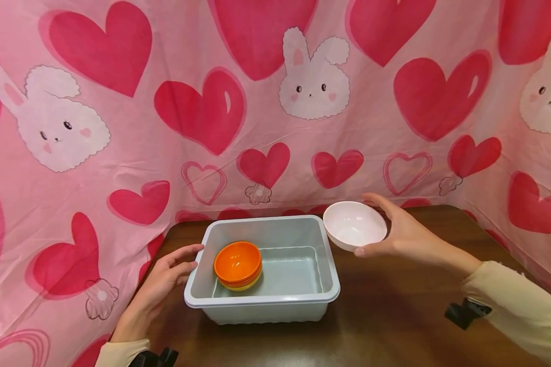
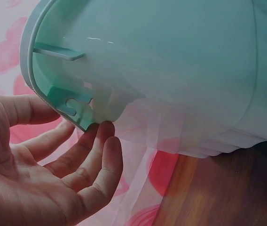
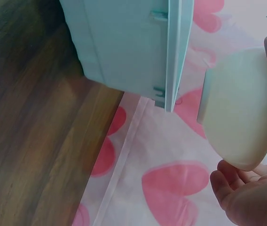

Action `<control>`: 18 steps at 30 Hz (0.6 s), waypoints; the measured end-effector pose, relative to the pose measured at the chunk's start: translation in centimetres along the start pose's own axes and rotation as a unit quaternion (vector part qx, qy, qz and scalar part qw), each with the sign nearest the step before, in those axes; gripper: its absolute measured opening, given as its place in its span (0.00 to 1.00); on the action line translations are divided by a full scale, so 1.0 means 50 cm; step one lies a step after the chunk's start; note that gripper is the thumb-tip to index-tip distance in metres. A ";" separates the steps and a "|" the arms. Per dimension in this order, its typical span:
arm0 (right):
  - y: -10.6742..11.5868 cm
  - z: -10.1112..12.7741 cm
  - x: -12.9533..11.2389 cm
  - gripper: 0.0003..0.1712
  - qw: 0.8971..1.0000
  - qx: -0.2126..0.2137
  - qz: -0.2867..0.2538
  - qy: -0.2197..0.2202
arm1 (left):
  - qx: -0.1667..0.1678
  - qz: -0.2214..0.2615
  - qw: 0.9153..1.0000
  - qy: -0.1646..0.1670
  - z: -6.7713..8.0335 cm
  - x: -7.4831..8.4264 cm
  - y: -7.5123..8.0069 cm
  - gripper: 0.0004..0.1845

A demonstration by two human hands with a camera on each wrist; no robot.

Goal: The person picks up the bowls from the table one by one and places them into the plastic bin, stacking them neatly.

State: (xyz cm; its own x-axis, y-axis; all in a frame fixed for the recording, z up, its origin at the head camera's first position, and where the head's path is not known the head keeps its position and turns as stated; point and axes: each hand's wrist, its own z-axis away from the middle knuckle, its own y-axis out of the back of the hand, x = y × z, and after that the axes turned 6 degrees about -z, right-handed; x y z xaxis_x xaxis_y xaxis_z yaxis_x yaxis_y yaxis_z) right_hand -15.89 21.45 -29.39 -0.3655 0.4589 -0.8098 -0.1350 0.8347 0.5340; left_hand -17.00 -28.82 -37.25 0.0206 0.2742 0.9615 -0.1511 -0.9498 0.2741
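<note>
A white bowl [image 1: 354, 225] is held in the air by my right hand [image 1: 397, 229], just right of the grey plastic basin [image 1: 275, 299]. The thumb lies on the bowl's near side and the fingers on its far side; its hollow tips toward me in the head view. The right wrist view shows the bowl's pale outside [image 3: 241, 108] between the fingers and thumb. At the basin's left rim, my left hand [image 1: 165, 278] holds on, with curled fingertips [image 2: 106, 129] against the rim. Orange bowls [image 1: 238, 261] sit stacked over a yellow one in the basin's left part.
The basin stands on a dark brown wooden table [image 1: 395, 295]. A pink cloth [image 1: 266, 127] with hearts and rabbits hangs behind the table and along both sides. Brown table surface stretches right of the basin, below the raised bowl.
</note>
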 end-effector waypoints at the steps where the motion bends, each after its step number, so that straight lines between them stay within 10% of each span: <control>1: -0.003 -0.003 -0.002 0.61 1.000 -0.002 -0.004 0.000 | 0.000 0.000 1.000 0.001 0.000 0.000 0.000 0.26; 18: -0.040 -0.040 -0.025 0.60 0.999 -0.022 -0.029 0.021 | 0.002 -0.009 1.000 -0.002 0.001 0.001 0.001 0.26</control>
State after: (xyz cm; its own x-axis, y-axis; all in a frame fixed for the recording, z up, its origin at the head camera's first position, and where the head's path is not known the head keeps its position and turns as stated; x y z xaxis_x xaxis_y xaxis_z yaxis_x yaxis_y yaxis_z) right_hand -17.02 18.62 -28.97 -0.3941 0.3961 -0.8293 -0.1970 0.8450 0.4972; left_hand -16.96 -28.85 -37.20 0.0264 0.2907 0.9565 -0.1476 -0.9452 0.2913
